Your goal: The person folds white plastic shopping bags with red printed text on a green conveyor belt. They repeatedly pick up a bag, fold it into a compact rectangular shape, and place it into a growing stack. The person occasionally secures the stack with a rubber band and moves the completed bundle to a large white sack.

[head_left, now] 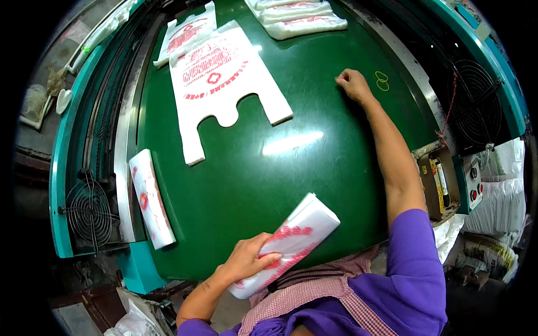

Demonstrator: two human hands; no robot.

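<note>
My left hand [249, 259] is wrapped round a folded bundle of white plastic bags [302, 223] with red print, tilted over the near edge of the green table [224, 185]. My right hand [354, 85] is stretched far out over the table with its fingers curled together; whatever is in them, if anything, is hidden. Just right of it lie two yellow rubber bands [381, 81]. A flat stack of white vest-type carrier bags [227, 73] with red print lies at the far left, its handles toward me. Another folded bag bundle [151, 199] rests along the left edge.
Folded bags [302, 19] lie at the table's far end, and another flat stack [188, 33] sits behind the first. Metal rails and fan guards [89, 210] flank the table. At right are an open box [440, 179] holding pens and a control box [473, 182] with red buttons.
</note>
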